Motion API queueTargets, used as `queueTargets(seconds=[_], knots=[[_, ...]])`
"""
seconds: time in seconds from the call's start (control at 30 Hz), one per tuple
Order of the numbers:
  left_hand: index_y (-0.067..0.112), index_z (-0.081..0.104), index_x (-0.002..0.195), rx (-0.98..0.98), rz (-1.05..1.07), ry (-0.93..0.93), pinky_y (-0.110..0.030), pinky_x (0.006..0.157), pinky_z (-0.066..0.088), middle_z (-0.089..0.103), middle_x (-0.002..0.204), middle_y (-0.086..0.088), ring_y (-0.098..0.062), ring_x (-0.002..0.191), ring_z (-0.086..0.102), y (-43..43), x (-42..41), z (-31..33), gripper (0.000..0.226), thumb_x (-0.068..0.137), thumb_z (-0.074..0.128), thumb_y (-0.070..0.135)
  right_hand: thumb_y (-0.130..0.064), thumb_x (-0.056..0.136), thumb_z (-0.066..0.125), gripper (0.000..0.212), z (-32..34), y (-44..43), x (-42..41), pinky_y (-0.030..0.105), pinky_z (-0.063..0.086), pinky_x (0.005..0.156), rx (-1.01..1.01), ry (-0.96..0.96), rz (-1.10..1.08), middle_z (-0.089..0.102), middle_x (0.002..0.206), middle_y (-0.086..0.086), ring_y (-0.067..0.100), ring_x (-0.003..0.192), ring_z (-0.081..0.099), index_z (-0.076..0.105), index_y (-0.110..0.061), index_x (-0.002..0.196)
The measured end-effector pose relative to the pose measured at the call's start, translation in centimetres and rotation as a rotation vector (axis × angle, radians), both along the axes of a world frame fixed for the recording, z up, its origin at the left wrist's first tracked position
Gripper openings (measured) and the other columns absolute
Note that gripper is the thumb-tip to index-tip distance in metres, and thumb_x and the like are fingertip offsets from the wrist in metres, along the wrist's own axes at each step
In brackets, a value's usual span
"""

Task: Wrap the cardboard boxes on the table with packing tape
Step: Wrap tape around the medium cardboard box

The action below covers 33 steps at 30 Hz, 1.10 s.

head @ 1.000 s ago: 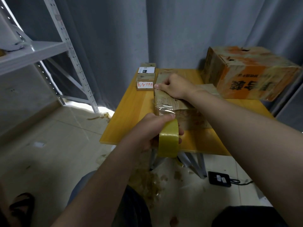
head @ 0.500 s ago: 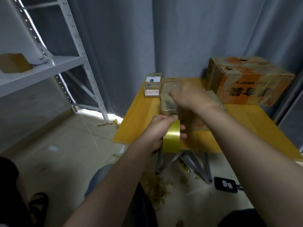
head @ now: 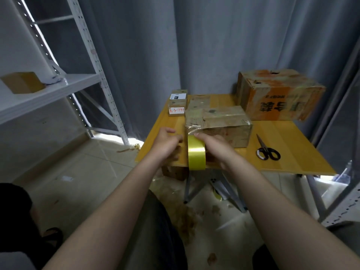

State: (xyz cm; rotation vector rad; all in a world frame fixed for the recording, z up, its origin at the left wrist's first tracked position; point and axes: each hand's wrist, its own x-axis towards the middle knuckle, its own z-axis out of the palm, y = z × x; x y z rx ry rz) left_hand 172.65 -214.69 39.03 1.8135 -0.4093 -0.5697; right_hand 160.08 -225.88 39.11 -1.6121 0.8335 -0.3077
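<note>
- Yellow packing tape roll [head: 196, 152] stands on edge at the near rim of the table [head: 292, 145], just below the cardboard box [head: 218, 123] at 12 o'clock.
- Glossy tape already bands that box, so wrapping looks partway done. The orange carton [head: 280, 96] at 1 o'clock and the small boxes [head: 177, 106] at 11 likely remain.
- The right hand [head: 216, 151] grips the roll. The left hand [head: 167, 145] sits curled just beside it, and whether it grips cannot be told.

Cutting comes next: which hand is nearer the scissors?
Right. The right hand, on the tape roll, is left of the scissors; the left hand sits beyond the roll.
</note>
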Motion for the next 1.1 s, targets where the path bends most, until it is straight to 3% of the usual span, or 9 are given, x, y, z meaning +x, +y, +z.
queueTargets(seconds=[0.17,0.3,0.47,0.57,0.63,0.7,0.8,1.0,1.1], knots=[[0.022,0.022,0.159,0.313,-0.359,-0.290,-0.028,0.098,0.037,0.038,0.157,-0.005,-0.024,0.142,0.041,-1.1,4.2,0.1,0.085,0.093,0.075,0.020,-0.051,0.100,0.057,0.053,-1.2,0.3,0.7,0.042,0.054,0.094,0.014,-0.052,-0.011,0.074,0.112,0.016,0.036,0.103,0.071,0.064,-0.005,0.127],[0.028,0.007,0.164,0.250,-0.519,-0.384,-0.032,0.119,0.029,0.020,0.170,-0.002,-0.022,0.155,0.024,-2.8,6.2,-0.3,0.113,0.083,0.086,0.018,-0.041,0.107,0.044,0.041,-1.3,0.4,0.6,0.039,0.064,0.063,0.211,-0.149,0.040,0.076,0.080,0.025,0.040,0.065,0.075,0.057,-0.002,0.112],[0.035,0.004,0.164,0.122,-0.637,-0.372,-0.038,0.129,0.021,0.021,0.170,0.001,-0.013,0.157,0.018,-4.4,7.9,-1.2,0.138,0.062,0.096,0.030,-0.045,0.103,0.048,0.040,-2.1,-0.1,0.2,0.037,0.061,0.055,0.176,-0.153,-0.002,0.074,0.072,0.024,0.040,0.058,0.074,0.057,-0.005,0.106],[0.042,0.017,0.158,0.040,-0.633,-0.374,-0.035,0.126,0.026,0.033,0.165,-0.001,-0.013,0.154,0.026,-5.0,8.2,-1.9,0.133,0.053,0.098,0.037,-0.045,0.102,0.048,0.043,-2.3,-0.5,-0.4,0.041,0.062,0.058,0.198,-0.156,-0.001,0.074,0.074,0.026,0.043,0.062,0.074,0.057,-0.003,0.108],[0.039,0.025,0.156,-0.026,-0.590,-0.365,-0.034,0.120,0.038,0.047,0.154,-0.002,-0.015,0.148,0.041,-5.1,7.9,-2.5,0.125,0.058,0.100,0.025,-0.045,0.104,0.048,0.042,-2.2,-0.4,-1.0,0.040,0.062,0.058,0.203,-0.166,-0.006,0.074,0.074,0.025,0.043,0.062,0.074,0.058,-0.004,0.107],[0.031,0.031,0.158,-0.104,-0.530,-0.341,-0.025,0.101,0.053,0.057,0.140,0.004,-0.006,0.132,0.058,-5.0,7.4,-2.9,0.116,0.066,0.097,0.006,-0.044,0.106,0.049,0.044,-2.0,0.0,-1.6,0.038,0.062,0.055,0.190,-0.227,-0.039,0.074,0.072,0.024,0.039,0.059,0.073,0.063,-0.003,0.108],[0.024,0.036,0.159,-0.201,-0.407,-0.349,-0.008,0.080,0.053,0.059,0.125,0.018,0.010,0.105,0.068,-4.8,6.2,-2.5,0.103,0.075,0.090,0.000,-0.044,0.107,0.051,0.046,-0.3,0.2,-2.3,0.032,0.058,0.048,0.092,-0.402,-0.111,0.073,0.067,0.020,0.032,0.050,0.070,0.071,-0.003,0.099],[0.024,0.049,0.155,-0.375,-0.142,-0.252,-0.035,0.094,0.061,0.066,0.130,0.002,-0.009,0.115,0.069,-3.6,4.9,-0.8,0.077,0.087,0.084,0.021,-0.031,0.104,0.057,0.032,5.0,0.5,-2.5,0.040,0.061,0.061,-0.026,-0.561,0.004,0.075,0.073,0.022,0.039,0.058,0.072,0.066,-0.001,0.102],[0.024,0.053,0.152,-0.399,-0.068,-0.204,-0.031,0.095,0.060,0.071,0.127,0.006,-0.006,0.114,0.069,-3.3,4.3,-0.8,0.073,0.086,0.084,0.026,-0.031,0.107,0.055,0.031,5.1,1.7,-2.3,0.035,0.062,0.056,-0.039,-0.530,0.002,0.075,0.072,0.020,0.034,0.057,0.073,0.066,-0.002,0.103]])
